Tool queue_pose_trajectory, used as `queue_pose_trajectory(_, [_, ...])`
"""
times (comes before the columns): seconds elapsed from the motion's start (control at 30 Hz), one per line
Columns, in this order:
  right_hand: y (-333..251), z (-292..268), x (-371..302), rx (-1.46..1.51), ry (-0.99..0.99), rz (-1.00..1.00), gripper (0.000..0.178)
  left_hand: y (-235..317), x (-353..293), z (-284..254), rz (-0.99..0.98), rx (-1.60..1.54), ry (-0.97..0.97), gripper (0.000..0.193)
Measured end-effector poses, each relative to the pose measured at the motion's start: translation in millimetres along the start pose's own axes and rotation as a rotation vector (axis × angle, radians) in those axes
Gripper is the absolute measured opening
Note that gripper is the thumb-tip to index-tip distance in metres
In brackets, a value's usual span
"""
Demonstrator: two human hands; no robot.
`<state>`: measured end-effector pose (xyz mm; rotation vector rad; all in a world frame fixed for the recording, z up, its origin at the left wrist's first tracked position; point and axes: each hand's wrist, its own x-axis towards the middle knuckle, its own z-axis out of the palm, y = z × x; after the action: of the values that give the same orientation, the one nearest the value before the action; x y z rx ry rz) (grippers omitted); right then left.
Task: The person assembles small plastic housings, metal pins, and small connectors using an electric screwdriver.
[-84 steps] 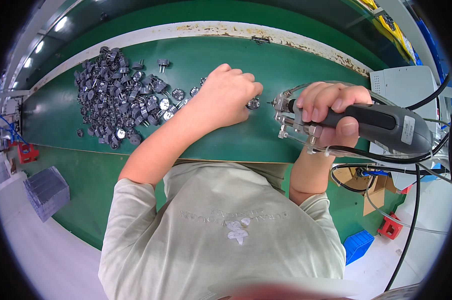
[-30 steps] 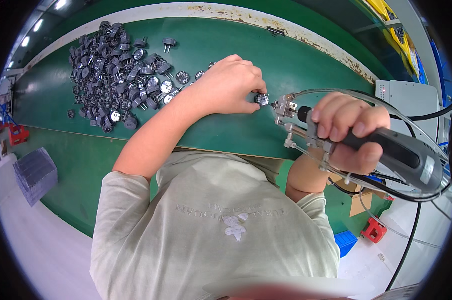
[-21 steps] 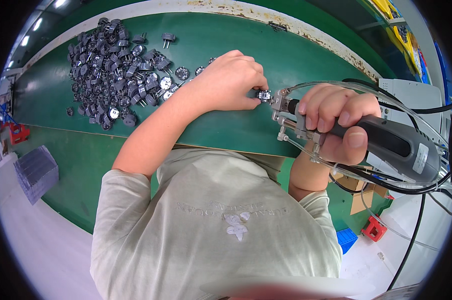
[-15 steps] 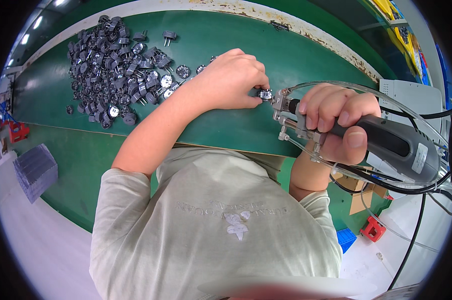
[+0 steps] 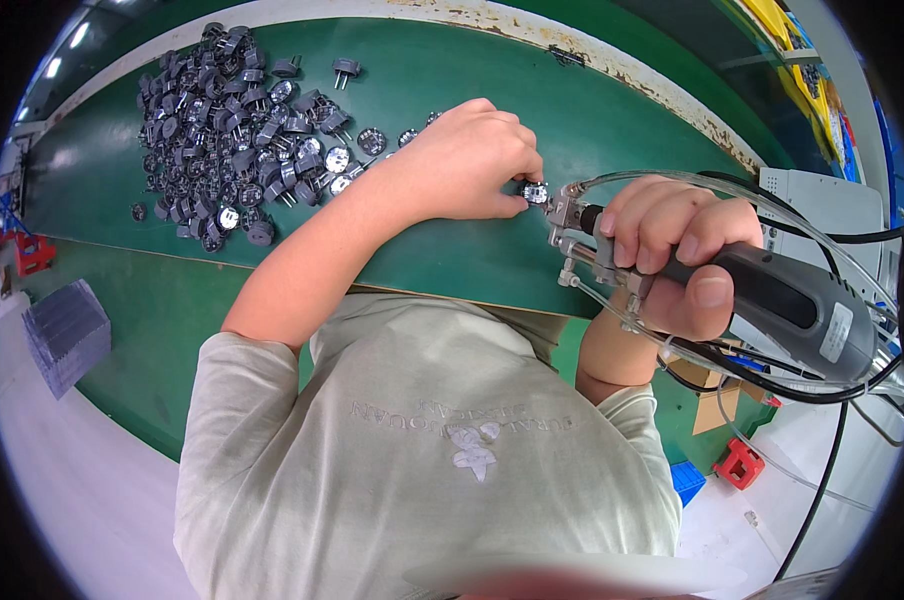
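Observation:
Between the thumb and fingers of my left hand (image 5: 480,165) is a small round plug-like part (image 5: 535,193), its detailed face turned toward the right. My right hand (image 5: 680,245) is wrapped round a grey and black electric screwdriver (image 5: 787,305) with a metal nozzle head and clear tubes. The tip of that head is right at the part's face; whether they touch I cannot make out. A big pile of similar dark round parts (image 5: 227,135), several with metal pins, lies to the left on the green table (image 5: 452,255). A few loose ones sit just beyond my left forearm.
Black cables (image 5: 817,500) and clear tubing trail from the screwdriver at the right. Behind it stands a light grey box-shaped unit (image 5: 822,205). A rusty white rail (image 5: 532,25) edges the table's far side. On the floor are a cardboard box (image 5: 714,410) and red stools (image 5: 740,464).
Both hands stay almost in place, with the part still held at the screwdriver's tip. The screwdriver's rear end has dipped slightly, and the whole view has shifted a little.

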<state>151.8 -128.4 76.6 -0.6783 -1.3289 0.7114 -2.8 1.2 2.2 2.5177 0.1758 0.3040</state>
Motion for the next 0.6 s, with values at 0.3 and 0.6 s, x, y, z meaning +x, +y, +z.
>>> queue_pose_trajectory(0.3, [-2.5,6.5,-3.9,0.100,0.135,0.029,0.034,2.0,-2.1,1.3,-0.003,-0.006,0.004,0.020])
queue_pose_trajectory(0.6, [1.5,16.6,4.2,-0.064,0.047,0.055,0.027,-4.3,4.2,0.4,0.010,0.007,-0.001,0.021])
